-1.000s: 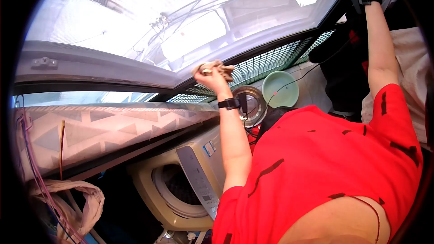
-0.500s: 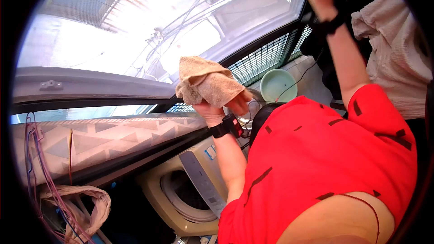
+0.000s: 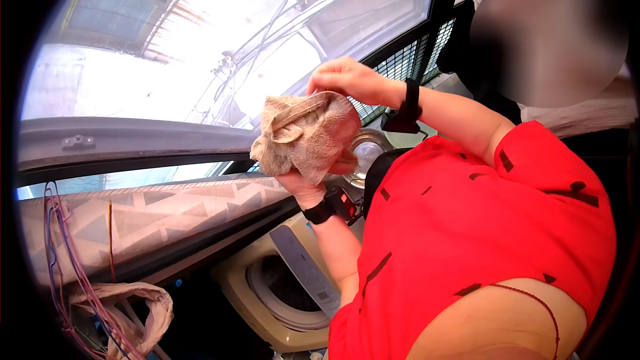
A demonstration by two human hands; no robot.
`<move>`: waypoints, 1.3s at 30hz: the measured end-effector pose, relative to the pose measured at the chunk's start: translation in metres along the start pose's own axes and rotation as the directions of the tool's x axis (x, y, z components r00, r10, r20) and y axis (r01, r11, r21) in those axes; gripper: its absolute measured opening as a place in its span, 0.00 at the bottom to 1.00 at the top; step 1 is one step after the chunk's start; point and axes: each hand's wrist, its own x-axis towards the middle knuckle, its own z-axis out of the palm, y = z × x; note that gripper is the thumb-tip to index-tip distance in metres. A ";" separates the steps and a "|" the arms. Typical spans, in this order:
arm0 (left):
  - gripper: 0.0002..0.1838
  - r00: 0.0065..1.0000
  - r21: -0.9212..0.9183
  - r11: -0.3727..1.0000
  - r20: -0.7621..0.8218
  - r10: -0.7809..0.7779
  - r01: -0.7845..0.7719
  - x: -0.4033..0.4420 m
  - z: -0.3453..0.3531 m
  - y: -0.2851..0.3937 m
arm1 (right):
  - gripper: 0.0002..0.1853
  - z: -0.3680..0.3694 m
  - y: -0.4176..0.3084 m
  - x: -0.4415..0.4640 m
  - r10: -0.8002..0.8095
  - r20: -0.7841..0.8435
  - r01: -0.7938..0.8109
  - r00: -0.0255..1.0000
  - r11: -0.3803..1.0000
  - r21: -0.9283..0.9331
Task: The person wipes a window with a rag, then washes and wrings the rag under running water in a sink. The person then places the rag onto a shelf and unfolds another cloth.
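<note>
A crumpled beige cloth (image 3: 303,133) is raised in front of the window. My left hand (image 3: 303,183) supports it from below, with fingers partly hidden behind it and some showing at its lower right. At the cloth's upper edge, my right hand (image 3: 347,80) has its fingers bent against the fabric. Both wrists wear black bands; a small device with a red-lit face sits at the left wrist.
Behind the cloth is a window (image 3: 193,60) with a pale frame. A washing machine (image 3: 267,293) stands below, its round opening visible. Hangers (image 3: 63,260) hang at left. A metal basin (image 3: 367,153) lies beyond the cloth. Light fabric (image 3: 580,117) and a blurred patch occupy the upper right.
My right hand has come from the upper right to the cloth. The cloth, earlier bunched in my left hand, is now more spread out. The view has shifted slightly.
</note>
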 end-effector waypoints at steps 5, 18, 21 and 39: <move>0.23 0.987 0.315 0.935 0.040 0.158 -0.163 -0.006 0.010 -0.002 | 0.16 0.003 0.008 0.004 0.038 0.053 -0.037 0.998 0.999 -0.029; 0.28 0.948 0.453 0.838 0.060 0.312 -0.305 0.001 -0.020 -0.003 | 0.08 0.053 -0.023 -0.030 -0.650 0.520 0.815 0.553 0.294 -0.500; 0.30 0.972 0.461 0.858 0.042 0.233 -0.226 0.007 -0.037 -0.011 | 0.07 0.070 -0.018 -0.041 -0.577 0.639 0.844 0.509 0.189 -0.502; 0.24 0.993 0.160 0.983 -0.066 0.096 -0.085 0.004 -0.018 0.005 | 0.18 0.009 0.015 0.018 -0.028 -0.122 -0.028 0.992 0.899 -0.438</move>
